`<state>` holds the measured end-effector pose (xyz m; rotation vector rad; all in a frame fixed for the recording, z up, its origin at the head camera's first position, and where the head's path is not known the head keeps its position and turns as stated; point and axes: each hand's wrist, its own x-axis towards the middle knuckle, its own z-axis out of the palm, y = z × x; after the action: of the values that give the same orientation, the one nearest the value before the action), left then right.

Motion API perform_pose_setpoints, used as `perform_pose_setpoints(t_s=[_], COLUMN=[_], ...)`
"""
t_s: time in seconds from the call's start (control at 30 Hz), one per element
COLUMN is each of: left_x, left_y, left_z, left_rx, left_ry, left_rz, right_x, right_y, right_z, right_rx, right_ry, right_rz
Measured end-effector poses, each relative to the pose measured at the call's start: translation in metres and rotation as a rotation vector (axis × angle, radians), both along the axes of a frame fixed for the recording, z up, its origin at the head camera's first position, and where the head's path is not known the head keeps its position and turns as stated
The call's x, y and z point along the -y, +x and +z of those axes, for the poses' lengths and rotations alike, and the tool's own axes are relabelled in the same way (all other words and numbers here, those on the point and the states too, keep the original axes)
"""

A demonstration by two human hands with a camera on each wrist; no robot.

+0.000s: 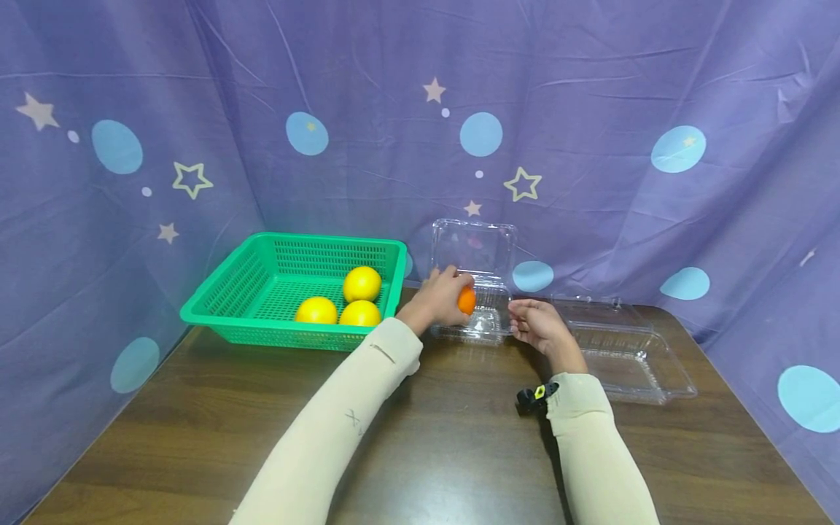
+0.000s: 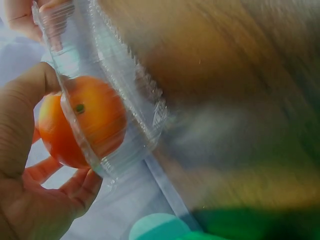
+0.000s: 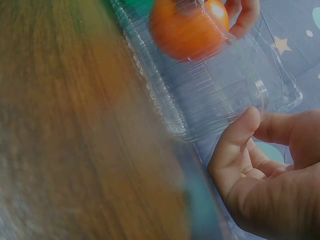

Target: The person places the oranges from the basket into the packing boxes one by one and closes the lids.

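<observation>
My left hand grips an orange, thumb on one side and fingers on the other. The fruit is partly inside a clear plastic clamshell box, seen through its wall in both wrist views. The lid of this box stands raised at the back. At the box's right side, my right hand pinches the rim between thumb and forefinger, as the right wrist view shows. Its other fingers are curled beneath.
A green slotted basket stands at the left with several yellow round fruits, including one at its right side. To the right lies a second clear plastic box, open. A purple curtain hangs behind the brown wooden table.
</observation>
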<state>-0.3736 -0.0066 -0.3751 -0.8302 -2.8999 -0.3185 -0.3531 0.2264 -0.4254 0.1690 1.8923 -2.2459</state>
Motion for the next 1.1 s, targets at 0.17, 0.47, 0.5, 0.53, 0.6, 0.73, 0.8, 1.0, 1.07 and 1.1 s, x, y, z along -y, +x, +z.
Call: perform_pose_setpoints(t_s=[0.17, 0.47, 0.5, 0.53, 0.6, 0.73, 0.8, 1.0, 1.07, 1.1], left_x=[-0.003, -0.008, -0.008, -0.009, -0.009, -0.008, -0.008, -0.003, 0.000, 0.002], left_y=[0.001, 0.000, 0.000, 0.000, 0.000, 0.001, 0.001, 0.005, 0.007, 0.008], left_z=[-0.006, -0.007, -0.007, -0.007, -0.007, -0.007, -0.006, 0.001, 0.006, 0.008], left_rx=[0.026, 0.055, 0.055, 0.055, 0.060, 0.066, 0.060, 0.034, 0.037, 0.038], left_ry=[0.001, 0.002, -0.001, -0.005, -0.014, -0.026, -0.039, -0.060, -0.054, -0.052], left_rz=[0.031, 0.051, 0.051, 0.052, 0.055, 0.061, 0.059, 0.037, 0.031, 0.030], right_x=[0.001, 0.001, 0.001, 0.000, 0.000, 0.000, 0.001, 0.002, 0.002, 0.001], right_y=[0.000, 0.000, 0.000, 0.000, 0.000, 0.000, 0.000, -0.001, -0.001, -0.001], right_z=[-0.001, -0.002, -0.001, -0.001, -0.001, 0.000, 0.000, -0.001, -0.001, -0.001], right_rx=[0.005, -0.004, -0.001, -0.002, -0.004, -0.007, -0.006, -0.004, -0.001, 0.000], right_ry=[-0.003, -0.001, 0.000, 0.000, -0.002, -0.002, 0.000, 0.000, 0.002, 0.003], right_rz=[-0.006, -0.001, -0.005, -0.003, -0.003, 0.000, -0.005, -0.006, -0.008, -0.009])
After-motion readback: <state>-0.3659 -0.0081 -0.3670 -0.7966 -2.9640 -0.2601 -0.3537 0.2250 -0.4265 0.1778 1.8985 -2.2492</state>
